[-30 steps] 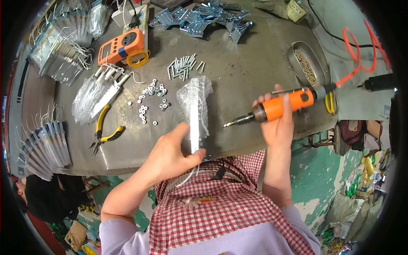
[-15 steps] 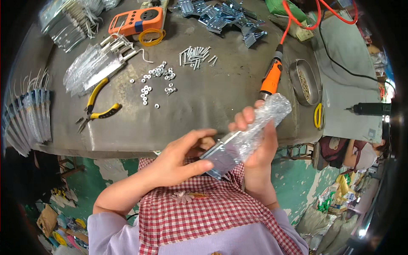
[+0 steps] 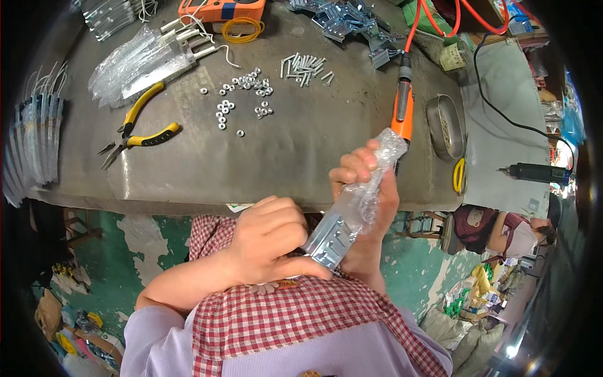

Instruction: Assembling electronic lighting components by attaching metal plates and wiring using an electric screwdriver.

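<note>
Below the grey workbench (image 3: 301,157), metal bracket (image 3: 331,237) in plastic sleeve (image 3: 370,182), clamped between both hands.

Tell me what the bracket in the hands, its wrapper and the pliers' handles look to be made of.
Bracket: apparently zinc-plated steel, grey with a dull sheen and stamped slots.
Wrapper: thin clear plastic film, crinkled, glinting, see-through.
Pliers' handles: likely yellow rubber or plastic sleeves with black trim; the jaws look dark metal.

The person wears a lavender top under a red-and-white checked apron (image 3: 301,320).
</note>
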The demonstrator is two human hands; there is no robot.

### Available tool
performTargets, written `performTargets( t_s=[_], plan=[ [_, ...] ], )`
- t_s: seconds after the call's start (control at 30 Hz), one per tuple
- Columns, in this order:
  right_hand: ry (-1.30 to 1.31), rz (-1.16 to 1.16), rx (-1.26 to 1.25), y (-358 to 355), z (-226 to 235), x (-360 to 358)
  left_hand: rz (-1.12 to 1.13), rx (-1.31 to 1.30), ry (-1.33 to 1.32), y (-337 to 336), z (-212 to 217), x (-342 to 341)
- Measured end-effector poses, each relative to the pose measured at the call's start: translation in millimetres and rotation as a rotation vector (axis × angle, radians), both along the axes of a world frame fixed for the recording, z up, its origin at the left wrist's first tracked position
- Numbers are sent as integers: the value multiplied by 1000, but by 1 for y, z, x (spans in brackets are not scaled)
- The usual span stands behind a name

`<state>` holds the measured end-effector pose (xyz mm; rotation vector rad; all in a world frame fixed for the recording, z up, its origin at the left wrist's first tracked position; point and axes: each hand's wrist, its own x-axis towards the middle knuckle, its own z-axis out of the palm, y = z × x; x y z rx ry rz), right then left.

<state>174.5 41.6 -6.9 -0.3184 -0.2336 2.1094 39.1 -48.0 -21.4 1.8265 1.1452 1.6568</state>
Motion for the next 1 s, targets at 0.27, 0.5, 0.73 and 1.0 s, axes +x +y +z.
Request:
performTargets(
  t_s=[0.27,0.5,0.73,1.0],
  plan=[
    [-433,-219,771,26,37,17,-235,-746,-541,-26,-22,6],
    [-1425,-198,1660,0,21,18,-500,-566,48,-25,-27,14],
    [-1093,20,1531,5,28,-9,-362,-547,-120,-31,-19,-8],
    [-311,90,714,22,25,-18,234,-236,-194,-14,5,-23]
  ],
)
